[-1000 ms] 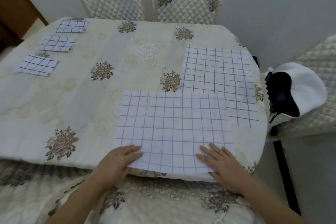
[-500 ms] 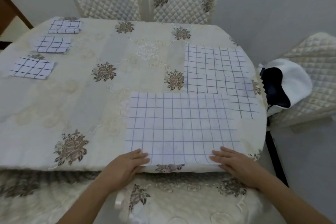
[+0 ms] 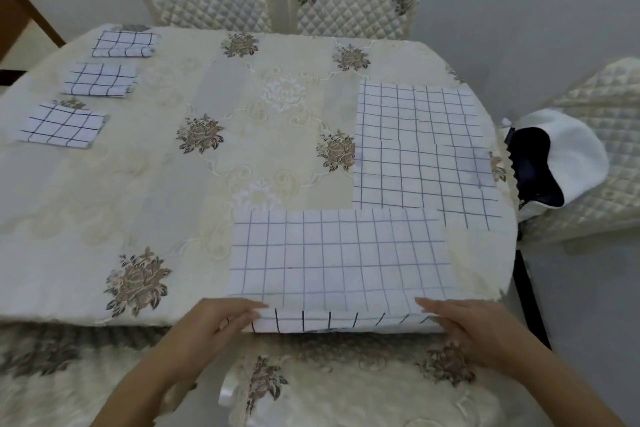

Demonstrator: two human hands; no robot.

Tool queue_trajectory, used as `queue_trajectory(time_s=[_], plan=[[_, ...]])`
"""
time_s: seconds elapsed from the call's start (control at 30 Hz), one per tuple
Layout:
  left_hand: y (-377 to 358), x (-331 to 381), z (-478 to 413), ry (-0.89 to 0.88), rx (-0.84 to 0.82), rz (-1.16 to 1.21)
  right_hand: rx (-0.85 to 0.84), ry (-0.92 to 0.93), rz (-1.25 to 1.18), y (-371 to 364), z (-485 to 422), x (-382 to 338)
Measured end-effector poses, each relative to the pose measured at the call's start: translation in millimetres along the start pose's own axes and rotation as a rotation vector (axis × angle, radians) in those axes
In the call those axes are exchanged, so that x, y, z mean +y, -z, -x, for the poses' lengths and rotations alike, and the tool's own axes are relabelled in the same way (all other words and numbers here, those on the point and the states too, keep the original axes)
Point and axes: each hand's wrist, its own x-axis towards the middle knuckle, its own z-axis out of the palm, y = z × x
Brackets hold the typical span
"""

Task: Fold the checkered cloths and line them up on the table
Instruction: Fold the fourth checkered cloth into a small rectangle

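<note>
The counter point(image 3: 173, 218) carries the cloth point(image 3: 339, 260) flat before you, its near edge hanging over the rim. More spread cloths point(image 3: 415, 149) lie just behind on the right, and 3 folded cloths point(image 3: 100, 80) line the far left. Your left hand point(image 3: 221, 319) pinches the near-left corner. Your right hand point(image 3: 460, 322) covers the near-right one, but I cannot tell its grip. Lift unevenly and the fold may skew, or the cloth may slide off. No writing is readable.
</note>
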Motion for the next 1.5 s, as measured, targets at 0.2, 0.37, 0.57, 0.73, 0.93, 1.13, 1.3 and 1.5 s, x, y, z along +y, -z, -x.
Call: queue_trajectory(time_s=[0.2, 0.37, 0.57, 0.73, 0.93, 1.13, 1.3, 1.5], plan=[[26.6, 9.7, -74.3, 0.075, 0.153, -0.081, 0.15, 0.064, 0.105, 25.0, -67.6, 33.3], [30.6, 7.3, -134.3, 0.086, 0.151, -0.249, 0.114, 0.043, 0.113, 17.8, -119.8, 70.6], [16.1, -17.8, -168.9, 0.08, 0.243, -0.389, 0.154, 0.057, 0.099, -7.1, -160.2, 97.3], [6.4, -26.6, -178.4, -0.001, 0.425, -0.481, 0.288, 0.094, 0.104, -27.1, -175.9, 101.9], [-3.3, -8.8, -158.2, -0.002, 0.615, -0.659, 0.28, -0.031, 0.15, -38.7, -173.5, 93.4], [-34.9, 2.5, -83.4, -0.214, 0.479, -0.686, 0.341, -0.083, 0.103, -21.6, -145.7, 68.1], [-62.2, -10.2, -62.0, -0.207, 0.209, -0.819, 0.254, 0.071, 0.185, -34.7, -88.5, 42.7], [-79.6, -12.0, -88.9, -0.162, 0.126, -0.951, 0.044, -0.044, 0.289, -56.9, -73.5, 38.6]])
